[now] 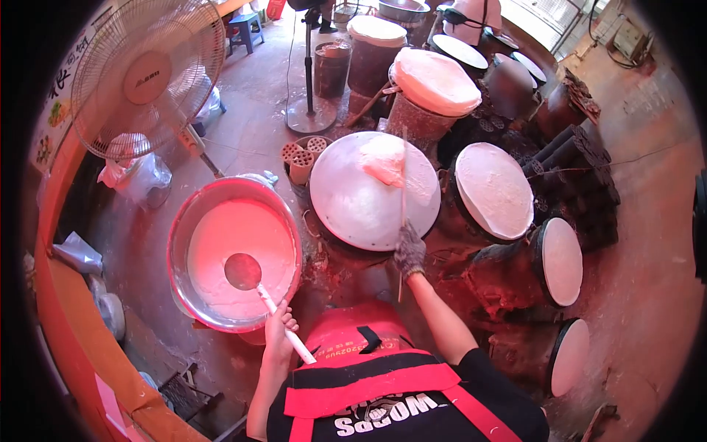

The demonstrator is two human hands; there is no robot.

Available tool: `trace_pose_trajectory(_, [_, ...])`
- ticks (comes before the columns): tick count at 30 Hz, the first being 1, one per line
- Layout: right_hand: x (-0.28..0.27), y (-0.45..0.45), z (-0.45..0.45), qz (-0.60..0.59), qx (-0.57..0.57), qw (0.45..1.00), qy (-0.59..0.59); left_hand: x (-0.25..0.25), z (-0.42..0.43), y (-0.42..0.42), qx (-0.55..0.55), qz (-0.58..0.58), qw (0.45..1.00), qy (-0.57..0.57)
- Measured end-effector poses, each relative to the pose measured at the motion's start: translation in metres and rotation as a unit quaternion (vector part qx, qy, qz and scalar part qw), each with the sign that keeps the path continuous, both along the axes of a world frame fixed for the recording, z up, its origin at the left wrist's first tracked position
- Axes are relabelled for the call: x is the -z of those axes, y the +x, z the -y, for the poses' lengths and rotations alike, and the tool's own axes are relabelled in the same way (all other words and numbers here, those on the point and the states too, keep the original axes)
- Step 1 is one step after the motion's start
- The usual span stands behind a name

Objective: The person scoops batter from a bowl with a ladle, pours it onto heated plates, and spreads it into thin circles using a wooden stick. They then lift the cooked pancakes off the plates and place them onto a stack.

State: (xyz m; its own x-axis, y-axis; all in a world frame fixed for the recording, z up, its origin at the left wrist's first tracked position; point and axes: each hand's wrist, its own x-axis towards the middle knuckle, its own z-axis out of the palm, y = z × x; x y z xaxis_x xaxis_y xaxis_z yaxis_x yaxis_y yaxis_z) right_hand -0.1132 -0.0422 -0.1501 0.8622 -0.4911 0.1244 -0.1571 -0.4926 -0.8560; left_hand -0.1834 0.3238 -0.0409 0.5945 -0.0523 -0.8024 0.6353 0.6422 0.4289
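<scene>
The left hand [280, 324] grips the ladle [243, 271] by its long handle, its round head over the pot [174, 243], likely so drips fall back into the batter [228, 221]. Beyond, the gloved right hand [409, 250] closes around a thin stick [403, 193] at the griddle's [340, 193] near edge, apparently for reach across the plate, where the pale mass [383, 156] lies against it.

My left hand [280, 322] is bare, its fingers curled into a closed grip, with the left forearm [266, 383] running almost straight back from it. My right hand [410, 252], in a grey glove [413, 259], is closed too, farther forward and to the right of the left. Behind it, the bare right forearm [442, 318] slants back and outward to a black sleeve [495, 387].
</scene>
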Motion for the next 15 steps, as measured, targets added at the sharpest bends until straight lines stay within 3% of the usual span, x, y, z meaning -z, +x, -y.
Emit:
trace_pose_trajectory(2, [-0.018, 0.026, -0.013, -0.079, 0.024, 0.969, 0.233, 0.004, 0.004, -0.005, -0.014, -0.008, 1.000, -0.022])
trace_pose_trajectory(4, [-0.048, 0.032, -0.018, -0.048, -0.031, 0.995, 0.082, 0.001, 0.014, -0.006, -0.029, -0.013, 0.999, -0.019])
trace_pose_trajectory(5, [-0.057, 0.028, -0.013, 0.032, -0.102, 0.978, -0.178, -0.004, 0.023, -0.005, -0.039, -0.016, 0.999, -0.006])
trace_pose_trajectory(6, [-0.062, 0.024, -0.006, 0.114, -0.164, 0.884, -0.423, -0.008, 0.031, -0.006, -0.051, -0.020, 0.998, 0.006])
trace_pose_trajectory(8, [-0.095, 0.007, 0.010, -0.011, -0.171, 0.978, -0.118, -0.009, 0.043, -0.012, -0.070, -0.038, 0.996, 0.044])
trace_pose_trajectory(9, [-0.150, -0.005, 0.004, -0.161, -0.093, 0.973, 0.139, -0.009, 0.050, -0.014, -0.077, -0.047, 0.994, 0.064])
trace_pose_trajectory(11, [-0.153, -0.009, 0.025, -0.219, -0.047, 0.963, 0.152, -0.010, 0.064, -0.019, -0.082, -0.031, 0.994, 0.066])
trace_pose_trajectory(12, [-0.103, -0.006, 0.055, -0.122, -0.085, 0.985, -0.086, -0.010, 0.071, -0.023, -0.084, -0.024, 0.994, 0.068])
trace_pose_trajectory(15, [-0.050, 0.024, 0.083, 0.031, -0.091, 0.987, -0.128, -0.004, 0.090, -0.033, -0.082, -0.030, 0.994, 0.065])
